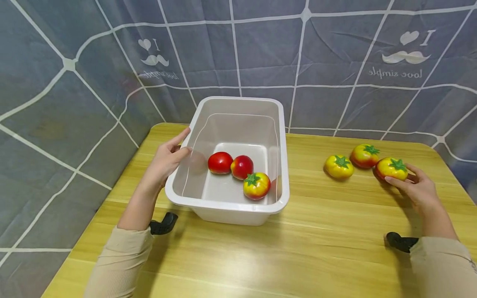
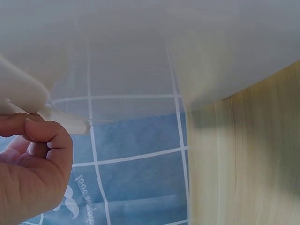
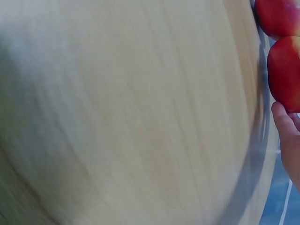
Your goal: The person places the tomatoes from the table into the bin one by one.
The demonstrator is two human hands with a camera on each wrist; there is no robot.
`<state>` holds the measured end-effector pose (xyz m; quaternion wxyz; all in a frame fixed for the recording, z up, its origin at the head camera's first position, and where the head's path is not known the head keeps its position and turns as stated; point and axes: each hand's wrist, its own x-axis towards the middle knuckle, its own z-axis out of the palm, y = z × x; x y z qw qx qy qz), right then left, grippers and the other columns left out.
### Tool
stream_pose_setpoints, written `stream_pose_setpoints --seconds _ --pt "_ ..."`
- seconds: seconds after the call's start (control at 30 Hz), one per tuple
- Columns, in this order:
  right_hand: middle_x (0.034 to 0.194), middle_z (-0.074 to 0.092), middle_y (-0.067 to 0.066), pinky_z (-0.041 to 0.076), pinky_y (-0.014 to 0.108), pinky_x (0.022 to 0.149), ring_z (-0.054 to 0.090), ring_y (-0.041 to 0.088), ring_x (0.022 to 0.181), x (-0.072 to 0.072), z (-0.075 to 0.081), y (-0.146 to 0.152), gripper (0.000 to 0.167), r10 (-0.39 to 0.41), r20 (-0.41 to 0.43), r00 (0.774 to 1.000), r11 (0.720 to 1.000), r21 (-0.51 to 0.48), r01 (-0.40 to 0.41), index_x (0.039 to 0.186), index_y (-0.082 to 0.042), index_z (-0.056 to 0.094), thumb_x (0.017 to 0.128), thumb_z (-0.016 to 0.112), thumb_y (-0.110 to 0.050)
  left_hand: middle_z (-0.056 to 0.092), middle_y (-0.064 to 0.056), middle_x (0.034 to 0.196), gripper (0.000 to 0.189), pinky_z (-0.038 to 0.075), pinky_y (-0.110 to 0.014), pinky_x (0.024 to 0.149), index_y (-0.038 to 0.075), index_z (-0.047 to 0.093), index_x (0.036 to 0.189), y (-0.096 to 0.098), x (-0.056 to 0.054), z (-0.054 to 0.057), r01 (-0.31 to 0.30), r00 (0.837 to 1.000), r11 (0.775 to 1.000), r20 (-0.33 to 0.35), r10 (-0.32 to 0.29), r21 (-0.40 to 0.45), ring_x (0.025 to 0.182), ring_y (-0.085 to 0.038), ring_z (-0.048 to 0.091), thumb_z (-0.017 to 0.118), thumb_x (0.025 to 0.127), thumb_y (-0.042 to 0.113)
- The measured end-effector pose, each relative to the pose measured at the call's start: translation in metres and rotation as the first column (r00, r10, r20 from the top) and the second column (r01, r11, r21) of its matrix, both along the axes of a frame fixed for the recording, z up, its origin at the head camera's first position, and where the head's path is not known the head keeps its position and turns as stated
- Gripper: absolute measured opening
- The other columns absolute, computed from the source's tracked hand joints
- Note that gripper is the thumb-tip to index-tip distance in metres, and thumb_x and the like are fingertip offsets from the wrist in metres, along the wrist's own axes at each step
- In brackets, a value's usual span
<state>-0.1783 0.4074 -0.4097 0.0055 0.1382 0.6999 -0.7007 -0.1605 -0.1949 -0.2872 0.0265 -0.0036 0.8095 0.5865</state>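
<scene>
Hand (L) pinches bin at L rim, thumb over it; 3 red/yellow fruits inside. R of bin, on table: 2 yellow-red fruits, then far-R fruit, R hand gripping it, opened approx. fruit-wide. Poss. slip if fingertip hold's loose; bumped neighbours may roll.

Both hands grip, arms stretched forward and well apart.
</scene>
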Motion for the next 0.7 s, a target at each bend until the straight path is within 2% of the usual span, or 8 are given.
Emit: stream_pose_setpoints --seconds 0.2,0.3,0.4,0.5,0.63,0.7 --pt "0.089 0.049 -0.015 0.045 0.006 0.065 0.051 -0.008 0.076 0.002 0.007 -0.001 0.080 -0.008 -0.016 1.000 1.000 -0.011 0.008 0.144 -0.025 0.034 0.078 0.072 -0.002 0.053 -0.012 0.083 0.057 0.052 -0.023 0.068 0.020 0.033 0.146 0.000 0.000 0.000 0.001 1.000 1.000 0.008 -0.001 0.000 0.075 -0.012 0.053 0.051 0.092 0.013" --pt "0.088 0.053 -0.015 0.047 0.008 0.064 0.053 -0.006 0.076 0.002 0.013 -0.001 0.064 0.003 -0.052 0.999 0.998 -0.058 -0.006 0.129 -0.028 0.047 0.079 0.070 0.003 0.054 -0.010 0.082 0.057 0.052 -0.023 0.068 0.021 0.033 0.146 -0.001 0.000 0.001 0.004 1.000 1.000 0.006 -0.004 0.002 0.075 -0.013 0.054 0.051 0.092 0.013" --pt "0.088 0.057 -0.015 0.048 0.010 0.064 0.056 -0.004 0.077 -0.001 0.018 0.001 0.051 0.024 -0.095 0.995 0.995 -0.096 -0.033 0.113 -0.027 0.052 0.079 0.067 0.008 0.054 -0.009 0.081 0.057 0.052 -0.023 0.068 0.022 0.032 0.146 -0.001 0.000 0.002 0.007 1.000 1.000 -0.001 -0.007 0.001 0.075 -0.013 0.054 0.050 0.092 0.014" --pt "0.091 0.059 -0.014 0.048 0.011 0.064 0.058 -0.002 0.079 -0.009 0.013 0.013 0.052 0.045 -0.117 0.992 0.995 -0.081 -0.055 0.115 -0.026 0.053 0.078 0.067 0.009 0.053 -0.008 0.080 0.057 0.052 -0.023 0.068 0.021 0.032 0.146 -0.001 0.001 0.002 0.010 1.000 1.000 0.000 -0.010 0.004 0.075 -0.013 0.054 0.050 0.092 0.013" --pt "0.100 0.059 -0.010 0.049 0.012 0.066 0.059 0.001 0.083 -0.026 -0.007 0.041 0.061 0.065 -0.171 0.983 0.995 -0.060 -0.077 0.127 -0.021 0.053 0.077 0.070 0.009 0.054 -0.011 0.083 0.057 0.052 -0.024 0.069 0.019 0.032 0.146 -0.001 0.001 0.000 0.011 1.000 1.000 0.006 -0.011 0.003 0.076 -0.013 0.054 0.050 0.092 0.013" --pt "0.106 0.055 -0.009 0.049 0.012 0.067 0.058 0.000 0.086 -0.035 -0.015 0.053 0.067 0.072 -0.190 0.979 0.997 -0.009 -0.075 0.133 -0.022 0.050 0.076 0.071 0.007 0.054 -0.014 0.085 0.057 0.052 -0.024 0.069 0.019 0.031 0.146 0.000 0.000 0.000 0.011 1.000 1.000 0.004 -0.011 -0.004 0.077 -0.014 0.054 0.050 0.092 0.013"
